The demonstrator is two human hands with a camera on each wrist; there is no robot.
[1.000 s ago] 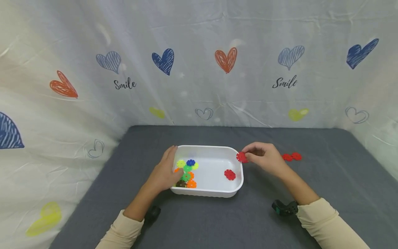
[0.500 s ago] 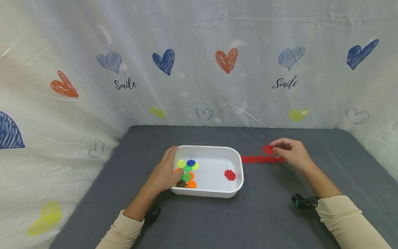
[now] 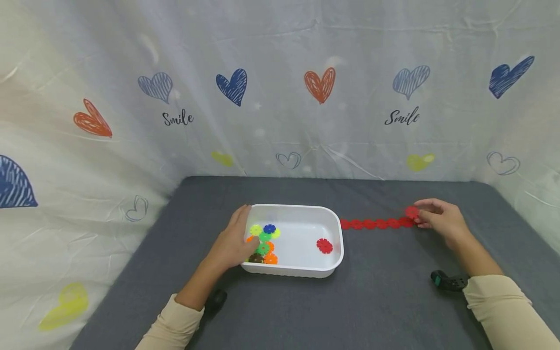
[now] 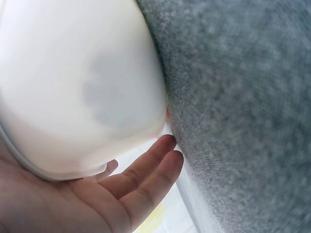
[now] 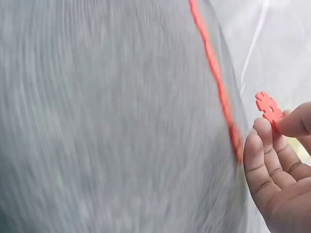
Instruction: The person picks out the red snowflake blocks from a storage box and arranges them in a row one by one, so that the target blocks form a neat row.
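Observation:
My left hand (image 3: 232, 242) grips the left end of a white plastic tray (image 3: 302, 210), thumb over the rim and fingers along the outer wall. In the left wrist view those fingers (image 4: 150, 182) lie against the tray's outside (image 4: 73, 87). Between thumb and fingers my right hand (image 3: 444, 221) pinches a red snowflake disc (image 3: 411, 212), raised just above the right end of a row of red discs (image 3: 369, 224). The right wrist view has the pinched disc (image 5: 268, 107) tilted at the fingertips, with the row (image 5: 218, 82) lying on the cloth.
Inside the tray, one or more red discs (image 3: 324, 246) lie at the right. Yellow, green, orange, blue and dark brown discs (image 3: 263, 248) cluster at its left, partly behind my thumb. Grey cloth (image 3: 350, 311) covers the table, and a heart-printed curtain (image 3: 363, 146) hangs behind.
My right hand has carried the red disc from above the tray's right rim rightward to the far end of the row. My left hand and the tray have stayed in place.

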